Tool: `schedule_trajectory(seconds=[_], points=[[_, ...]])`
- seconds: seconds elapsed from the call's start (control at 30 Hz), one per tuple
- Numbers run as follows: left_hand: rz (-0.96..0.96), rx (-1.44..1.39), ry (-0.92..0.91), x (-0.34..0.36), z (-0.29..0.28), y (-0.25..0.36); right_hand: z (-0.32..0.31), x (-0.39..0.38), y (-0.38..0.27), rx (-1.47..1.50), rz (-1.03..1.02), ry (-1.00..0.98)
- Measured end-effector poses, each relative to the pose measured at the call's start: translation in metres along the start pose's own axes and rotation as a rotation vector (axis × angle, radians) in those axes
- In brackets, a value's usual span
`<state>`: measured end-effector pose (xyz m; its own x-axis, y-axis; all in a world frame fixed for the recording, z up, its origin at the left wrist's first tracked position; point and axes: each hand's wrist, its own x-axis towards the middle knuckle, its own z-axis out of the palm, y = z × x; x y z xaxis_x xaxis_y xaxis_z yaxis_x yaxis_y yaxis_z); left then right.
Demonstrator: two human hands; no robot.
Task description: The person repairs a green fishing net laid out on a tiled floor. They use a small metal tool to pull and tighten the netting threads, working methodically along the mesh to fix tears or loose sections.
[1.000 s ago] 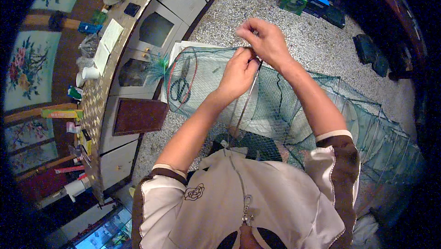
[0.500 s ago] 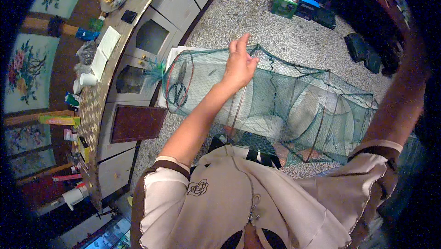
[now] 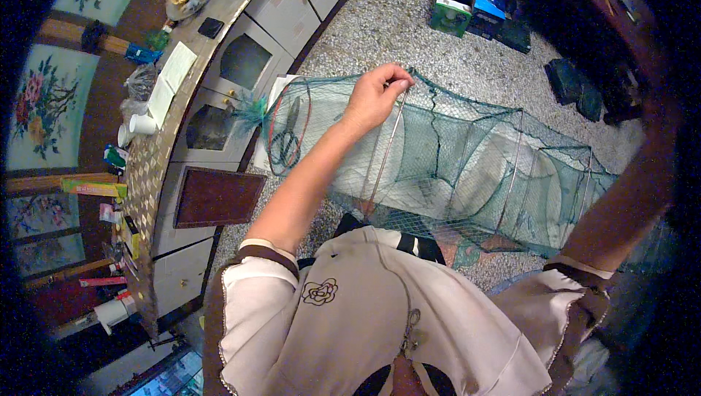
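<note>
A long green mesh fishing trap (image 3: 423,144) with thin metal frames stretches across in front of me, collapsing toward the right. My left hand (image 3: 378,94) is closed, thumb and fingertips pinching the top corner of one metal frame (image 3: 389,144) and its netting. At the trap's left end is a red ring (image 3: 270,140), with a tuft of gathered green mesh (image 3: 252,110) beyond it. A pair of scissors (image 3: 293,115) shows through the netting there. My right forearm (image 3: 621,210) reaches over the trap's right end; the hand is lost in the dark rim.
On the left a long counter (image 3: 150,170) over grey cabinets carries an open notebook (image 3: 174,75), a phone (image 3: 211,28), paper cups (image 3: 142,124) and plastic bags. A dark red panel (image 3: 219,197) stands against the cabinets. Boxes (image 3: 450,15) sit on the speckled floor (image 3: 365,24) at the far side.
My left hand has gone from raised, spread fingers to a pinch on the frame's corner. That frame now leans further right at its top. My right forearm has shifted slightly lower.
</note>
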<state>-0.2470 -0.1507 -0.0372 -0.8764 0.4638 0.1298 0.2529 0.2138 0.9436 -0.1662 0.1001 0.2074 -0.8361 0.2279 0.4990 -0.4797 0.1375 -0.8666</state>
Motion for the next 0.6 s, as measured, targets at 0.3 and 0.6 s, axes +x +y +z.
schedule_trajectory(seconds=[0.3,0.6], points=[[0.295,0.322,-0.157,-0.029,-0.018,0.017,0.061,-0.091,0.154,-0.771,0.138,-0.386],[0.231,0.303,-0.061,-0.041,-0.013,0.008,0.076,-0.115,0.195,-0.92,0.058,-0.362]])
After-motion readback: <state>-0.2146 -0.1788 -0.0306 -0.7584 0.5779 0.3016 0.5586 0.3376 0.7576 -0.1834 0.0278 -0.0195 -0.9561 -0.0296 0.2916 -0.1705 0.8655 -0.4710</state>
